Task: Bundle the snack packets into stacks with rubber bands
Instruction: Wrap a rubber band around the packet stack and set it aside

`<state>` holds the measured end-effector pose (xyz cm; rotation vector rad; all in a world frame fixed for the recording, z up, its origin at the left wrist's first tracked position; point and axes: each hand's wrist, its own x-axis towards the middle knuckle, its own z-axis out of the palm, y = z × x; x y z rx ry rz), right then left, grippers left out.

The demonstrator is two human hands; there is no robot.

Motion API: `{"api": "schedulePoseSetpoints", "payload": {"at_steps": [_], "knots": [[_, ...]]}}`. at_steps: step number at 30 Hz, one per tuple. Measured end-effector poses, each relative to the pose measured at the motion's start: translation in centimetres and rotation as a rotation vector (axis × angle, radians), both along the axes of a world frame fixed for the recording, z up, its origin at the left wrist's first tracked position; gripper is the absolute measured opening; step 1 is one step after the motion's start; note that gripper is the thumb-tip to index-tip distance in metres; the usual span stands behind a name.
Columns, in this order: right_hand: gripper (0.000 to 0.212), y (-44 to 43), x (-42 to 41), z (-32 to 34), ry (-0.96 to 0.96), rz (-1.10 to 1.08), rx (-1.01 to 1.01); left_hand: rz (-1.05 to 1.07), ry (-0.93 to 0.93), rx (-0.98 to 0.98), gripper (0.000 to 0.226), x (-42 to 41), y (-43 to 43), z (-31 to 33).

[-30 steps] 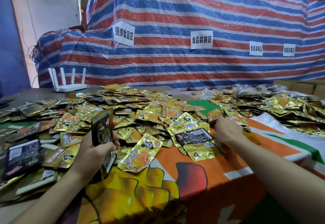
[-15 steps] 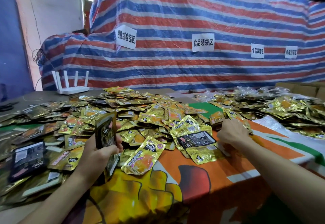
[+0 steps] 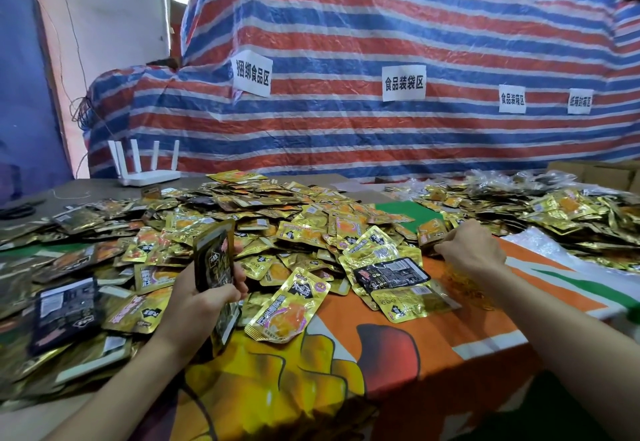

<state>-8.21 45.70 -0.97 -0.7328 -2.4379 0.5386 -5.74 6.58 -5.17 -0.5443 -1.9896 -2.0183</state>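
Observation:
Gold and black foil snack packets (image 3: pixel 291 232) lie in a wide loose heap over the table. My left hand (image 3: pixel 199 305) grips a small upright stack of packets (image 3: pixel 214 257), dark side toward me, at the heap's near edge. My right hand (image 3: pixel 467 250) reaches over the orange cloth, its curled fingertips pinching the lower edge of a gold packet (image 3: pixel 431 229) at the heap's right side. A loose pile of yellow rubber bands (image 3: pixel 464 284) lies on the cloth just under my right wrist.
A second heap of packets (image 3: pixel 561 212) covers the table's right part, with clear plastic (image 3: pixel 554 246) beside it. A white router (image 3: pixel 149 177) stands at the back left. A striped tarp with paper labels (image 3: pixel 403 83) rises behind. Cardboard boxes (image 3: pixel 606 172) sit far right.
My right hand has edged slightly right and onto the gold packet. My left hand keeps the stack upright in the same place.

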Motion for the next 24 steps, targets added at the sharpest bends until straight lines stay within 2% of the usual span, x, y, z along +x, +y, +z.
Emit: {"api": "schedulePoseSetpoints", "payload": {"at_steps": [5,7,11,17,20,22,24], "knots": [[0.024,1.1,0.4,1.5,0.001,0.028,-0.274,-0.017,-0.01,0.018,0.05,-0.3,-0.1,-0.2],[0.017,1.4,0.4,1.7,-0.009,0.016,-0.27,-0.021,-0.02,0.025,0.05,-0.3,-0.1,-0.2],[0.024,1.2,0.6,2.0,0.014,0.061,-0.241,-0.033,-0.029,0.059,0.049,-0.3,-0.2,-0.1],[0.011,-7.7,2.3,3.0,0.079,0.591,-0.529,-0.147,-0.144,0.192,0.059,-0.3,-0.9,0.6],[0.009,-13.9,2.2,2.5,0.064,0.821,-0.594,-0.188,-0.268,0.234,0.062,-0.5,-1.3,1.0],[0.008,-17.6,1.6,2.1,0.067,0.956,-0.643,-0.187,-0.328,0.27,0.057,-0.7,-1.7,1.5],[0.009,-20.5,0.8,1.6,0.1,1.017,-0.654,-0.189,-0.373,0.295,0.053,-0.9,-2.3,1.9]]}}
